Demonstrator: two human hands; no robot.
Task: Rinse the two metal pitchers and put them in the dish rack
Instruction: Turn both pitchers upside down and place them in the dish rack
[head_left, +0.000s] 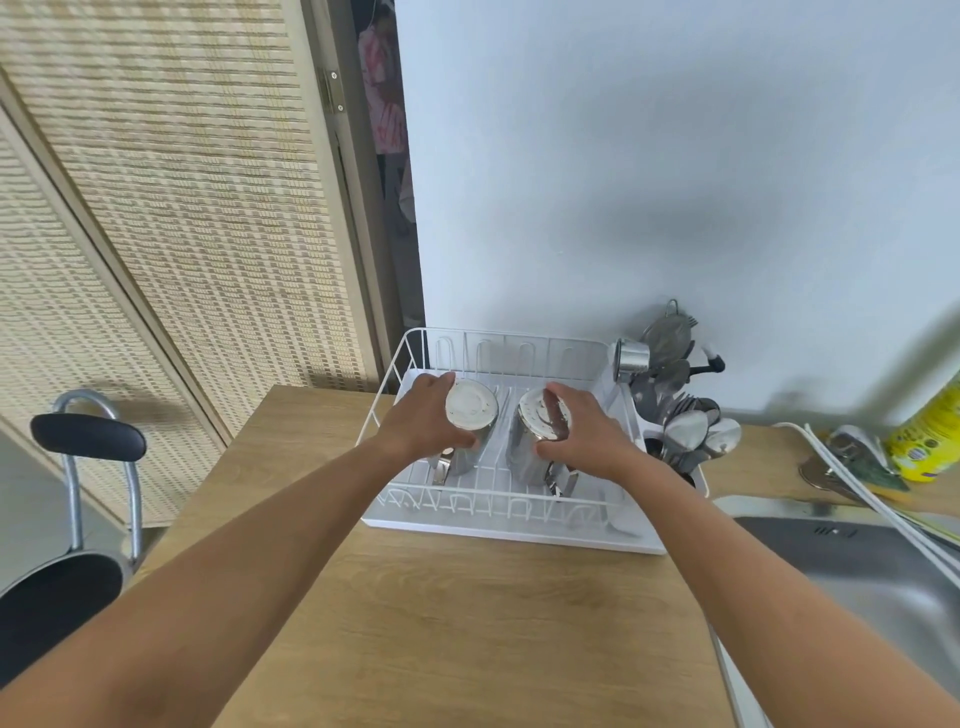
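Head view: left hand (421, 415) and right hand (582, 431) each wrap fingers round an upturned pitcher (470, 426), the other pitcher (535, 441) alongside, mouth-down in the dish rack (400, 358), likely to drain.

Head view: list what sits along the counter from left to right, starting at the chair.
chair → left hand → left pitcher → right pitcher → right hand → cutlery holder → yellow bottle
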